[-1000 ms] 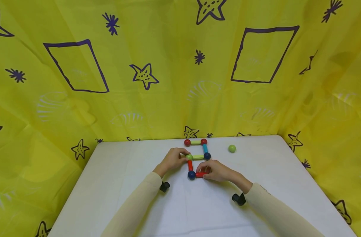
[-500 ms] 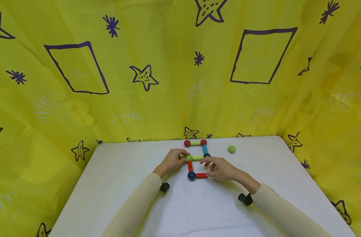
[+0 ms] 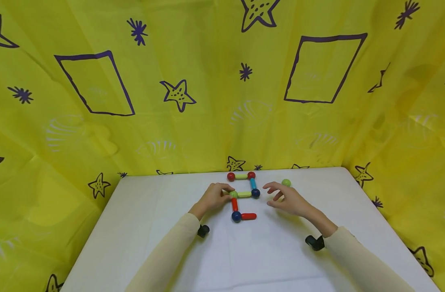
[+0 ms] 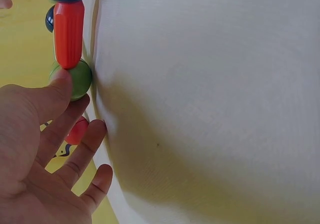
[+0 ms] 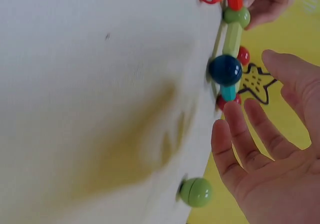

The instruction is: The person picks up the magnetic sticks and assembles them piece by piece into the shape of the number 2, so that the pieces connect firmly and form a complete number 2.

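Balls and rods lie joined in a zigzag figure on the white table (image 3: 171, 251). My left hand (image 3: 215, 195) pinches the green ball (image 4: 82, 81) at the figure's left side between thumb and fingertip. From that ball a red rod (image 4: 69, 36) runs to a dark blue ball (image 3: 236, 216), and a second red rod (image 3: 249, 216) extends right from there with a free end. My right hand (image 3: 289, 200) holds nothing, its fingers spread and slightly bent, just in front of a loose green ball (image 5: 196, 192). In the head view the hand partly covers that ball.
Behind, a pale green rod (image 3: 244, 194) reaches another dark blue ball (image 3: 255, 193). A light blue rod (image 3: 253, 183) leads to a red ball (image 3: 251, 175), then a pale green rod and another red ball (image 3: 231, 177). A yellow patterned curtain (image 3: 208, 134) surrounds the table's back and sides.
My right hand has let go of the front red rod and moved right and back toward the loose green ball. The left hand has stayed on its green ball.
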`<action>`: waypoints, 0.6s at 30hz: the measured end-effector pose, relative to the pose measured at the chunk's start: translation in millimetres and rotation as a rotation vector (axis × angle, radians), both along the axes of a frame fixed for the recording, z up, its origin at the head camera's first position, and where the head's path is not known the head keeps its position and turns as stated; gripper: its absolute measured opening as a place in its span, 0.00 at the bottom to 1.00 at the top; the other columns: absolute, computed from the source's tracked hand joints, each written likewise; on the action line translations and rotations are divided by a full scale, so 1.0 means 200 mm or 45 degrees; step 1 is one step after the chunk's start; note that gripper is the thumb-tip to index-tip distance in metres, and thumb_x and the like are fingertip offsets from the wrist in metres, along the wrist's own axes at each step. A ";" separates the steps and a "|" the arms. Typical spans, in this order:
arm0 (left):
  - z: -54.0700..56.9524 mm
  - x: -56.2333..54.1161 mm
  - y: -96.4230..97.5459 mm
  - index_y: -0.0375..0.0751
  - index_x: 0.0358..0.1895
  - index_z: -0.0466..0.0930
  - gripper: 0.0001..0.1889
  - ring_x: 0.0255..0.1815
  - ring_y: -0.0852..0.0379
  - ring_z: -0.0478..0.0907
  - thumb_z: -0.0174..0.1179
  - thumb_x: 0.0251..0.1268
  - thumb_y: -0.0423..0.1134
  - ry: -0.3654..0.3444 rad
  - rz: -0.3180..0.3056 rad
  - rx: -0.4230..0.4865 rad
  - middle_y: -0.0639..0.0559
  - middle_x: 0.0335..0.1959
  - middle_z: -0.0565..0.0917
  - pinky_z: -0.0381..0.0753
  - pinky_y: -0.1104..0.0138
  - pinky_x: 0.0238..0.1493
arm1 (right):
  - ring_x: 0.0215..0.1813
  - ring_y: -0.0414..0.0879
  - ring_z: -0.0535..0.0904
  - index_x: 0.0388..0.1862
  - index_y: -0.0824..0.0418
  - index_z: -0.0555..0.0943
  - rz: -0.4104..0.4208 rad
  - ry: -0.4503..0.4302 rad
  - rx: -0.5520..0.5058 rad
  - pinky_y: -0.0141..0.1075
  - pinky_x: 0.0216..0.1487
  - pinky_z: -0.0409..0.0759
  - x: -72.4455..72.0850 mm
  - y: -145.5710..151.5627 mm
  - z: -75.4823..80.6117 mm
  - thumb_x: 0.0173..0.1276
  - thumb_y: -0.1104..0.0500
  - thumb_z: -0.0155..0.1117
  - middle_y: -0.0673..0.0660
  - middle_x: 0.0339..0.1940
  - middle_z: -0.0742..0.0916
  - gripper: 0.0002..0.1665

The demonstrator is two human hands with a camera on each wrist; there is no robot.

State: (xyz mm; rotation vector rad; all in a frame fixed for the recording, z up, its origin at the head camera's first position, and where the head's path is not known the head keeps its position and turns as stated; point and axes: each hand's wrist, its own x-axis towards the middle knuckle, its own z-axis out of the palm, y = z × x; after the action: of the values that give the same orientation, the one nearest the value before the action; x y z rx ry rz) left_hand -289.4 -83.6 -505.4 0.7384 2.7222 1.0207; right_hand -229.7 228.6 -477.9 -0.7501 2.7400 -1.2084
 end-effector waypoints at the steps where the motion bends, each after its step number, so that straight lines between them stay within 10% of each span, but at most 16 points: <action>1: 0.00 0.00 0.00 0.44 0.56 0.87 0.13 0.40 0.56 0.75 0.66 0.71 0.37 0.000 -0.002 0.004 0.50 0.54 0.87 0.76 0.65 0.46 | 0.43 0.49 0.85 0.66 0.58 0.76 -0.018 0.014 0.003 0.36 0.42 0.83 -0.01 0.02 0.00 0.67 0.62 0.73 0.67 0.53 0.85 0.29; 18: -0.01 -0.01 0.00 0.44 0.57 0.87 0.14 0.41 0.56 0.76 0.67 0.71 0.37 0.002 -0.007 -0.006 0.51 0.54 0.87 0.77 0.65 0.47 | 0.40 0.56 0.86 0.63 0.65 0.78 -0.305 0.188 0.008 0.42 0.40 0.81 -0.12 0.21 -0.03 0.65 0.65 0.75 0.68 0.53 0.84 0.27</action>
State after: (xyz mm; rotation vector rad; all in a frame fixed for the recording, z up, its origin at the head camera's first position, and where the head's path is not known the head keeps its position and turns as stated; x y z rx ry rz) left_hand -291.1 -83.7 -507.2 0.7459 2.7209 1.0125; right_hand -253.4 270.2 -484.9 -0.5426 3.0255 -1.2290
